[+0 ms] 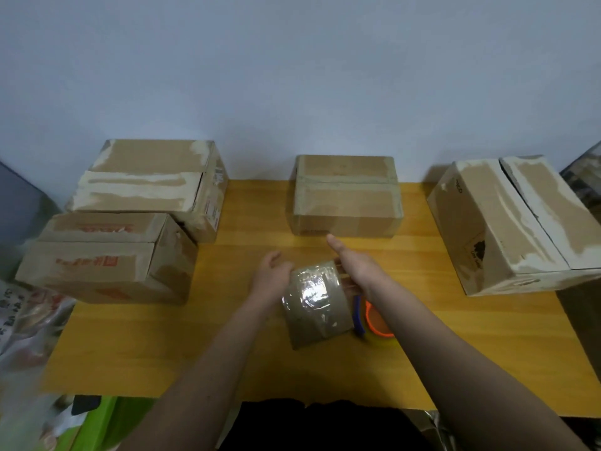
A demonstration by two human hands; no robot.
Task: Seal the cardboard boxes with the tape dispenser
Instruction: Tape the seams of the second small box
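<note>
A small taped box [313, 304] sat mid-table [162, 353], nearer the front edge. The left hand [271, 278] touched its left side, fingers relaxed; the right hand [354, 265] pressed its right side, fingers straight. An orange-and-blue dispenser [370, 320] lay just right.

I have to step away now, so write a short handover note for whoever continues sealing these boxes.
Left hand: open, beside the small taped box.
Right hand: fingers straight, over that box's far right edge.
Tape dispenser: blue and orange, on the table right of the small box, not held.
Done: middle box looks taped.
Left: right box has an open seam; check the two left boxes.
</note>
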